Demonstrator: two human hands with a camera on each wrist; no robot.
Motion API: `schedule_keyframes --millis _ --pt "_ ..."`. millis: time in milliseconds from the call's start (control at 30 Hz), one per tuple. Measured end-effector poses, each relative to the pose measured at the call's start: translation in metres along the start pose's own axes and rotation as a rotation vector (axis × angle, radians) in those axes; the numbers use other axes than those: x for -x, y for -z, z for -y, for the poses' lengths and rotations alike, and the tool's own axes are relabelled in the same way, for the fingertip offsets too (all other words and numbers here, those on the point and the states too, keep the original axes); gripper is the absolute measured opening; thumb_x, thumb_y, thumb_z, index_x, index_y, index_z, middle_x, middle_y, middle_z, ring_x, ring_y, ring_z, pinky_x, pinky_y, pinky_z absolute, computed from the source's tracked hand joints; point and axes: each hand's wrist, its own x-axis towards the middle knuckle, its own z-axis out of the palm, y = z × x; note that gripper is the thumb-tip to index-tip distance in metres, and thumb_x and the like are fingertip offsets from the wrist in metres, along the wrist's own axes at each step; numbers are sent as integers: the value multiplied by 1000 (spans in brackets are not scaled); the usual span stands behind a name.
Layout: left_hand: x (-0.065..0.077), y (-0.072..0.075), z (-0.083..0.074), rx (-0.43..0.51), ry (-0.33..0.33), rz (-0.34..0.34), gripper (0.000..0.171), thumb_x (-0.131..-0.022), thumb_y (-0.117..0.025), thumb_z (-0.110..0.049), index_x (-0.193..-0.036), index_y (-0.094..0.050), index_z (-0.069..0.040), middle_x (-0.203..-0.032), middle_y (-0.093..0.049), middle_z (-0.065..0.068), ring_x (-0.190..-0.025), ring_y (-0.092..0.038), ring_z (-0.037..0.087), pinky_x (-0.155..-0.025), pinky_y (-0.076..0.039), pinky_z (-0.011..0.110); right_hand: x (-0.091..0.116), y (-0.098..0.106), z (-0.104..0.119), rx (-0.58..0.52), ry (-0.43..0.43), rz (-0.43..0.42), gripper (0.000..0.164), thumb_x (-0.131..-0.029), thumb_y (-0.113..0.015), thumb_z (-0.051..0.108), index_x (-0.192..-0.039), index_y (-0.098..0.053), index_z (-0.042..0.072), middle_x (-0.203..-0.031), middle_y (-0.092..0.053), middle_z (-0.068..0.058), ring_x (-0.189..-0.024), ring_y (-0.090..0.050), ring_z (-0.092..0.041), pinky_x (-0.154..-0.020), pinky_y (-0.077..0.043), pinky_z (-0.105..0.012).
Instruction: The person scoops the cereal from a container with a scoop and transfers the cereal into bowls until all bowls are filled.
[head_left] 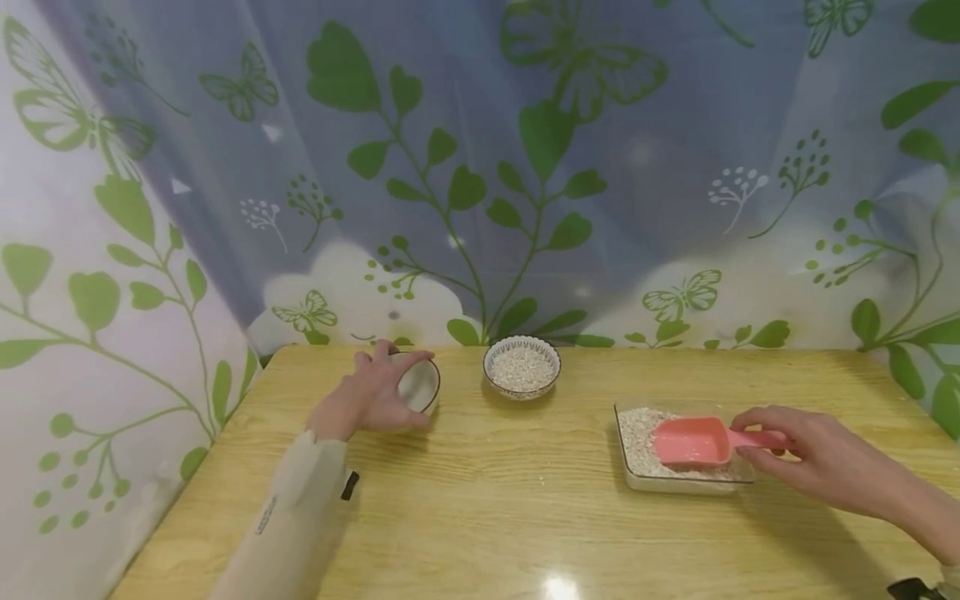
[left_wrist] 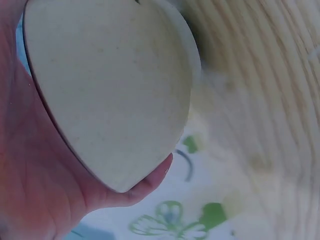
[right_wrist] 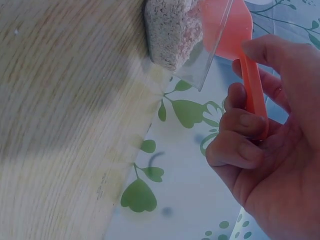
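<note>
At the table's left side, my left hand (head_left: 378, 396) grips a small white bowl (head_left: 422, 385) with a dark rim, thumb and fingers spread around it. The left wrist view has the bowl's pale side (left_wrist: 115, 90) against the palm. My right hand (head_left: 832, 458) holds a pink scoop (head_left: 692, 442) by its handle, thumb on top in the right wrist view. The scoop's head is over the oat-like flakes (head_left: 637, 433) in a clear rectangular container (head_left: 678, 485); its pink inside is visible. Whether its edge is sunk in the flakes, I cannot tell.
A fluted bowl (head_left: 522, 392) with a dark rim, holding similar flakes, stands near the back edge of the wooden table (head_left: 510, 517), between the hands. Behind the table hangs a cloth (head_left: 465, 108) printed with leaves and butterflies.
</note>
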Motion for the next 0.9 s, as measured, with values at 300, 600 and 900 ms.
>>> schedule_keyframes --millis 300,600,900 --pt "26 0 -45 -10 -177 -27 98 -63 -80 -53 -154 -42 -41 -155 -35 17 -124 -43 48 -78 -51 64 0 6 2 29 0 5 29 -87 -81 17 -115 -71 14 -108 -76 -3 -83 -73 -14 -60 -54 -24" --pt "39 -16 -85 -31 -305 -10 95 -61 -80 -53 -149 -46 -43 -152 -40 16 -124 -45 44 -80 -51 62 -2 16 2 96 15 10 30 -85 -83 17 -113 -71 15 -105 -76 -1 -76 -69 -8 -59 -51 -24" --pt "36 -31 -105 -30 -348 10 93 -62 -79 -52 -149 -46 -43 -155 -36 14 -123 -45 41 -82 -50 58 -8 28 3 156 37 -9 28 -84 -83 17 -110 -72 16 -102 -76 -1 -70 -68 -7 -56 -49 -23"
